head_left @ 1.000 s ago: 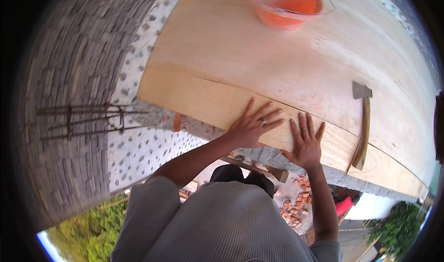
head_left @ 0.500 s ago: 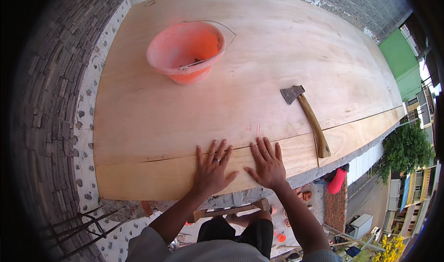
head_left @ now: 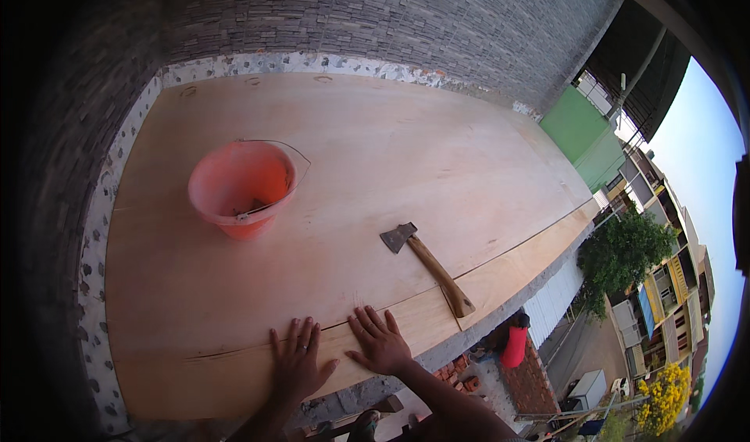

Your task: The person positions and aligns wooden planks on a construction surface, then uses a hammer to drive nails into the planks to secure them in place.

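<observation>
Both palms rest flat on a plywood surface (head_left: 328,161), near its front edge. My left hand (head_left: 299,364) lies with fingers spread, a ring on one of them, its fingertips over the seam between the big sheet and a narrower front strip (head_left: 187,383). Just to its right, my right hand (head_left: 380,343) is flat too, fingers apart and reaching over the same seam. Neither hand holds anything. Right of my right hand lies a hatchet (head_left: 433,266) with a wooden handle crossing the seam. An orange bucket (head_left: 242,184) with a wire handle stands farther back; small dark bits are inside.
Grey stone-patterned walls (head_left: 336,16) bound the plywood at the left and back. Beyond the rough concrete front edge (head_left: 500,286) is a drop. Below, a person in red (head_left: 516,344) is near bricks (head_left: 461,376). A tree (head_left: 625,251) and buildings stand at right.
The view has tilted up and turned right, so the bucket, hatchet and hands appear lower and farther left. Both hands stay flat in about the same place on the plywood.
</observation>
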The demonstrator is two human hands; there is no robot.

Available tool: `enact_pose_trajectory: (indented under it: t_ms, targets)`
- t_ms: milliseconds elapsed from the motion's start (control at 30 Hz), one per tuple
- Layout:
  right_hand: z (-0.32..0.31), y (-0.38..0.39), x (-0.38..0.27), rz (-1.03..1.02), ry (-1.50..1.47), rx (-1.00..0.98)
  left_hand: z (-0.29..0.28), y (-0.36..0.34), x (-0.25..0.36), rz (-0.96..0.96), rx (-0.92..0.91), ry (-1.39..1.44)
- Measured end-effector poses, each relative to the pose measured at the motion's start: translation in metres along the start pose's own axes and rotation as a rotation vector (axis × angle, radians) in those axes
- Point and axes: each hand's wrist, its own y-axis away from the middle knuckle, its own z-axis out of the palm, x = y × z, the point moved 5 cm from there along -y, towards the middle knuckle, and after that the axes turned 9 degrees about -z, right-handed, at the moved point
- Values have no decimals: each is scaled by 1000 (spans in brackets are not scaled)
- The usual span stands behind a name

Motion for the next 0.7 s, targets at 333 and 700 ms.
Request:
enact_pose_trajectory:
  t_ms: [333, 700]
  targets:
    - [1, 4, -4, -3, -85, 78, 7, -1, -3, -20, -164, -100]
    - [-78, 21, 337, 595, 151, 390, 13, -2, -9, 5, -267, -163]
